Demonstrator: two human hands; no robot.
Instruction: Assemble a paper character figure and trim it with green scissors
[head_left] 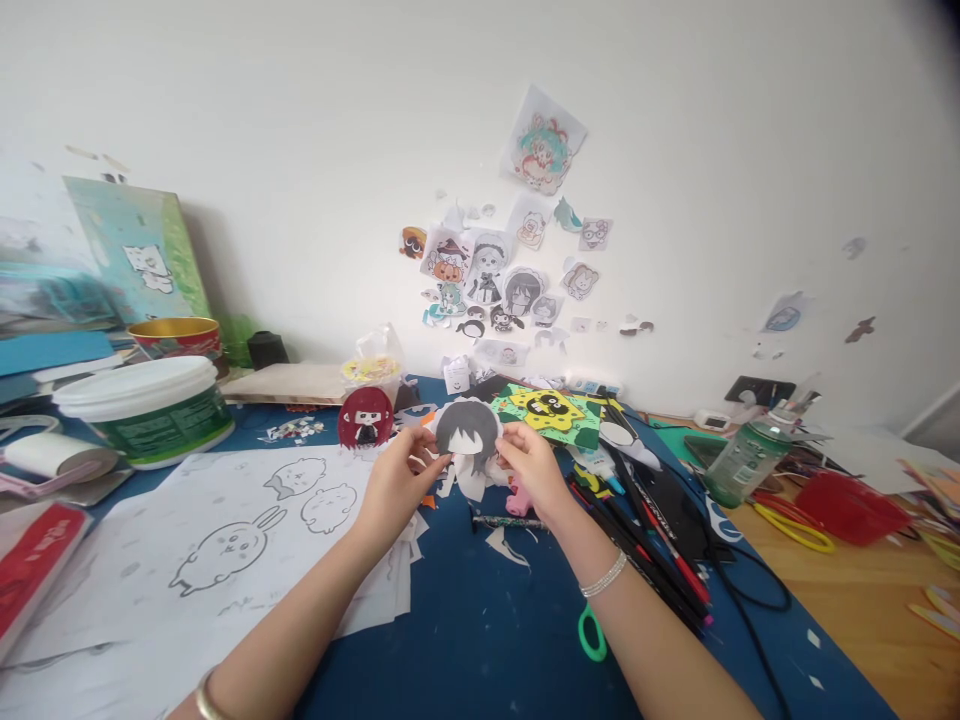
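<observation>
Between my two hands a paper cutout of a grey-haired cartoon figure [469, 432] is held up over the blue desk mat. My left hand [405, 468] pinches its left edge. On the opposite edge, my right hand [531, 462] pinches it between thumb and fingers. A red-haired paper cutout [366, 416] stands just left of my left hand. Under the cutout lie white paper scraps and a pink object [517, 497]. A dark patterned pen [510, 522] lies below it, near a curved white scrap [510, 548].
White sheets with line drawings [247, 545] cover the left side. Several markers [652, 560], a black cable [739, 590] and a green scissor handle [592, 636] lie to the right. A white-lidded tub [146, 415] stands left, a clear green bottle [750, 455] right. Drawings hang on the wall [315, 200].
</observation>
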